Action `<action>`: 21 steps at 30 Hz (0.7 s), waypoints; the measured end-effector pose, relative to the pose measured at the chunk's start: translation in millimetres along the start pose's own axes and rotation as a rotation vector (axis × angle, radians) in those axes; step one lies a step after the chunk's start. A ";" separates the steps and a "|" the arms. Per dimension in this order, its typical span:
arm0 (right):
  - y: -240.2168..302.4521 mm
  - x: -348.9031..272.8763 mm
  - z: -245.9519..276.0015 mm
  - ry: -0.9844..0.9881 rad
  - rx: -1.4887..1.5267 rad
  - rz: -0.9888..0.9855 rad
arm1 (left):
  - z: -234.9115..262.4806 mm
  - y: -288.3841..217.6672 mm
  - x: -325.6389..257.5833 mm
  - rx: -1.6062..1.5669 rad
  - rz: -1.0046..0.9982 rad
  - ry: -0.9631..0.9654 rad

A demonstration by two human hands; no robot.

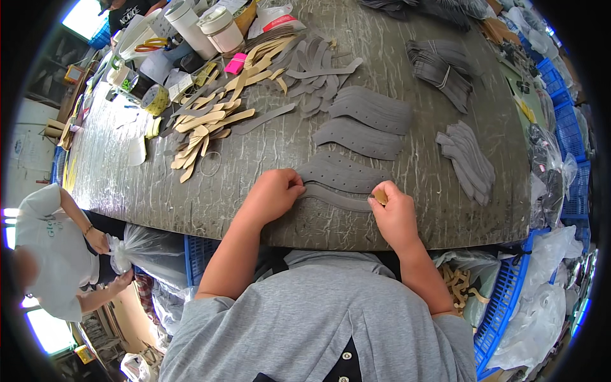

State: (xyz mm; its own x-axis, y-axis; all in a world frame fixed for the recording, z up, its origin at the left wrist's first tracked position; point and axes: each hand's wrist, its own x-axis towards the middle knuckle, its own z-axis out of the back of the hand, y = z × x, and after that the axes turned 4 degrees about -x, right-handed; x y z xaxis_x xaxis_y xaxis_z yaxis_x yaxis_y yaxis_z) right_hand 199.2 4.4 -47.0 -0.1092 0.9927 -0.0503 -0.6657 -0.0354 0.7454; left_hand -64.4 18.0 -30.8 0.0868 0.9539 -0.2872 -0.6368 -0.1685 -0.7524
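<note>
A long curved grey strip (337, 198) lies near the front edge of the worn grey table (191, 191). My left hand (272, 194) presses down on the strip's left end with curled fingers. My right hand (394, 213) pinches a small tan piece (380, 196) at the strip's right end. Just beyond the strip lie fanned stacks of grey curved pieces with punched holes (347, 172), and more such stacks (372, 108) lie further back.
Tan and grey cut strips (210, 121) are heaped at the back left beside tape rolls, cups (219, 28) and scissors. Grey bundles (471, 159) sit at the right. Blue crates (573, 184) with plastic bags line the right side. Another person (57, 254) handles a plastic bag at the left.
</note>
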 end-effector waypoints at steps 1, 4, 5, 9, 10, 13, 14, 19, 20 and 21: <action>0.8 0.0 -0.2 -0.001 -0.011 0.002 | 0.0 0.1 -0.1 0.003 0.003 0.000; -0.8 -0.5 -2.8 -0.045 -0.040 0.059 | -0.3 0.9 0.1 0.009 -0.009 -0.004; -1.6 -0.7 -3.7 -0.054 -0.047 0.066 | -0.5 0.9 0.2 0.011 -0.008 -0.005; -2.8 -1.7 -6.2 -0.080 -0.074 0.085 | -1.0 0.9 0.0 0.031 -0.018 -0.012; -2.7 -2.0 -6.5 -0.083 -0.081 0.088 | -1.1 1.0 -0.1 0.039 -0.024 -0.015; -1.6 -4.8 -7.0 -0.079 -0.141 0.119 | -0.7 -0.8 -0.6 0.072 -0.027 -0.009; -1.6 -6.3 -8.3 -0.090 -0.215 0.143 | -1.4 -0.7 -0.3 0.093 -0.034 -0.009; -6.9 -14.3 -19.0 -0.125 -0.434 0.262 | -5.7 -2.5 -0.3 0.197 -0.064 -0.019; -6.4 -15.6 -18.8 -0.102 -0.451 0.276 | -5.8 -2.8 0.0 0.220 -0.072 -0.018; -5.8 -16.8 -18.3 -0.080 -0.468 0.291 | -5.9 -2.9 0.7 0.243 -0.081 -0.016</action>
State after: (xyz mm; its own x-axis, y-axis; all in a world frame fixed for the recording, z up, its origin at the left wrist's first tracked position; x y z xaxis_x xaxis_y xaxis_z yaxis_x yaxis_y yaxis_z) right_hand 191.4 -14.2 -62.7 -0.2932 0.9394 0.1776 -0.8754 -0.3385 0.3451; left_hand -58.0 17.7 -32.3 0.1338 0.9661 -0.2208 -0.7940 -0.0288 -0.6072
